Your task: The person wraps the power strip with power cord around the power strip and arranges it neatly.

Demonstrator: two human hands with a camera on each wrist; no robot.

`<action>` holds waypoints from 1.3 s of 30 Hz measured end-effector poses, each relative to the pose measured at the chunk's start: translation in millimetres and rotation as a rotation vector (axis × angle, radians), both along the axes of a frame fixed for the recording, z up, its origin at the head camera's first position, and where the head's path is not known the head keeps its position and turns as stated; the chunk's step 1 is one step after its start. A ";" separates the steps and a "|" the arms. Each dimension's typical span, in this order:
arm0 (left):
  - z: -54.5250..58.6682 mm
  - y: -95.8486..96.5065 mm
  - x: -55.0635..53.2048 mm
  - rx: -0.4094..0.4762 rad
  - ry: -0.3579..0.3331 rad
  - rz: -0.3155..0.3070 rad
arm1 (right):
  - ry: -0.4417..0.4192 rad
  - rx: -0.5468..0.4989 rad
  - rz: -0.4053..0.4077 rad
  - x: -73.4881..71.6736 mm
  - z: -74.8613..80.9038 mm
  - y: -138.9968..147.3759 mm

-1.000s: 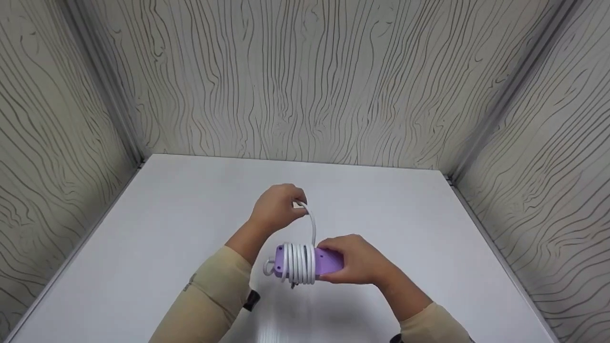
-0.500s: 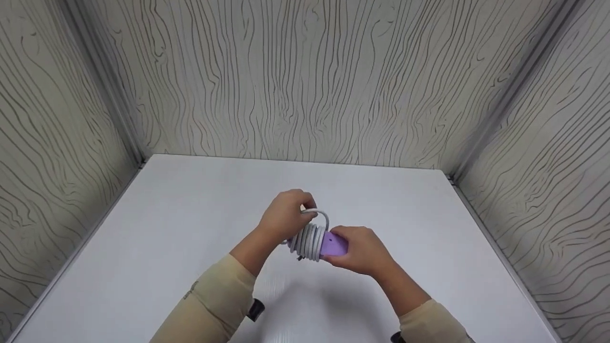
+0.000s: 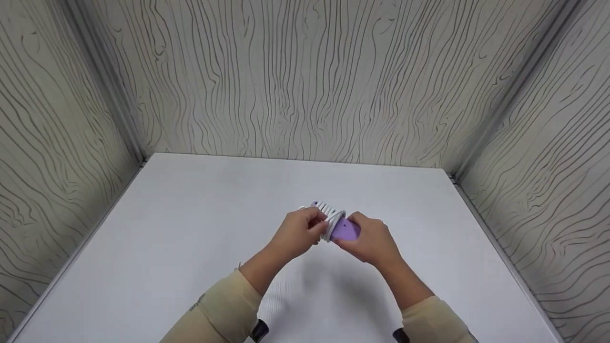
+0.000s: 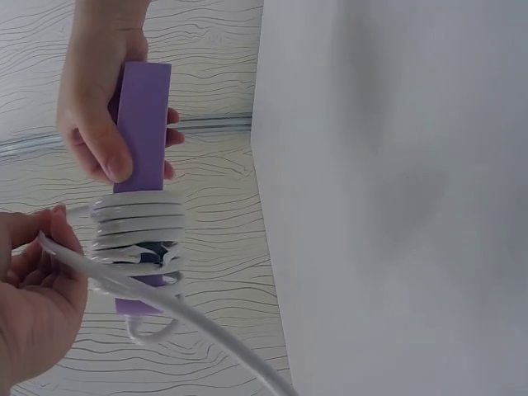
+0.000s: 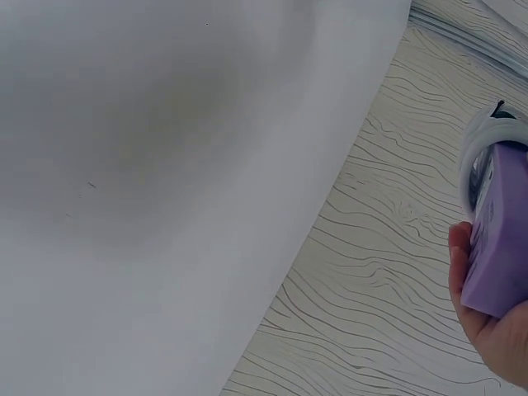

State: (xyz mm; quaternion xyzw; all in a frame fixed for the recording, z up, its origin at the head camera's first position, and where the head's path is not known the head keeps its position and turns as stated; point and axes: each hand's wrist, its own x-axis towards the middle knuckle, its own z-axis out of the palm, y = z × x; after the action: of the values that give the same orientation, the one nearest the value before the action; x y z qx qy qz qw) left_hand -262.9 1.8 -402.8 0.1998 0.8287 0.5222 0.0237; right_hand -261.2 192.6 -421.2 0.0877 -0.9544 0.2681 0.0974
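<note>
My right hand (image 3: pixel 376 240) grips one end of a purple power strip (image 3: pixel 346 230), held up over the white table. A white cord (image 3: pixel 335 220) is wound in several turns around the strip's other half. Pinched between the thumb and fingers of my left hand (image 3: pixel 296 233) is a length of that cord, close beside the coils. In the left wrist view, a loose stretch of cord (image 4: pixel 210 328) runs from these fingers down past the strip, and a small loop hangs at its far end. The right wrist view shows the strip's purple casing (image 5: pixel 503 239) at the edge, partly cut off.
The white tabletop (image 3: pixel 214 200) lies beneath both hands, which cast soft shadows on it. Pale panels with a wood-grain pattern (image 3: pixel 286 81) enclose it at the back and sides, with grey metal posts (image 3: pixel 102 81) at the corners.
The left hand has carried the cord down from above the strip to the near side of the coils. The strip has shifted away and to the right, and its wound end has tilted upward.
</note>
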 end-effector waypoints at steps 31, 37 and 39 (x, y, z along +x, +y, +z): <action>-52.1 -3.5 -1.2 0.007 0.320 -0.241 | -0.169 -0.272 -0.007 0.6 21.7 12.9; -51.9 -3.5 -2.0 0.041 0.375 -0.287 | -0.152 -0.262 0.118 1.9 24.1 18.7; -52.1 -3.7 -1.9 0.054 0.394 -0.287 | -0.144 -0.256 0.184 2.7 25.9 21.7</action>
State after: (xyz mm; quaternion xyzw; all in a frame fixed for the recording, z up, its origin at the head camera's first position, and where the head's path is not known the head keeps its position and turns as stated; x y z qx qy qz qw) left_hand -264.8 -1.9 -454.9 0.4142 0.7662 0.4864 -0.0700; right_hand -258.5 214.2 -395.3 0.1422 -0.9050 0.4007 0.0139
